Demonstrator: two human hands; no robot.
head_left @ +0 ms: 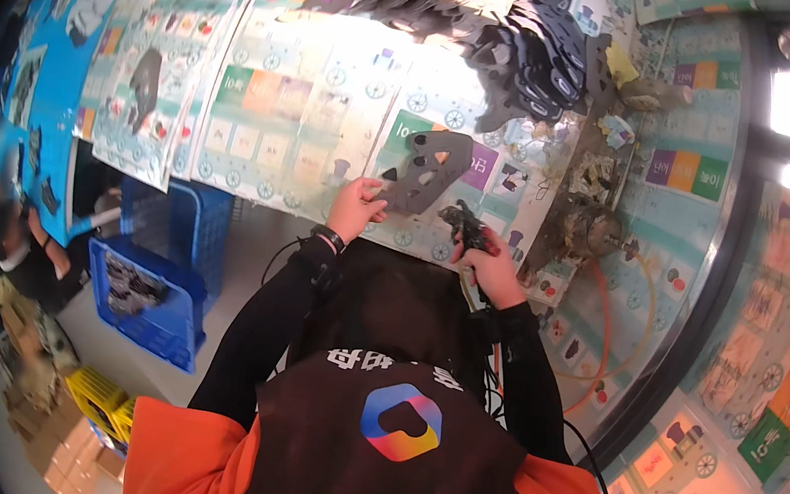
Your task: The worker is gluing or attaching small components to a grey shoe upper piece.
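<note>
A dark grey flat part with several cut-out holes (437, 170) is in front of me over the printed table cover. My left hand (356, 211) is closed, its fingertips pinching the part's lower left edge. A small black tip (390, 175) shows just above those fingers. My right hand (496, 271) is wrapped round a black hand tool with a red patch (464, 220), its front end pointing up and left toward the part. A small gap separates the tool from the part. The tool's exact kind is hard to make out.
Heaped dark, glossy flat pieces (531, 69) cover the table's far side. Another grey piece (144, 90) lies at the left. A dirty round metal device (594, 230) and an orange hose (606, 327) are at right. Blue crates (148, 318) stand lower left, near another person (39, 263).
</note>
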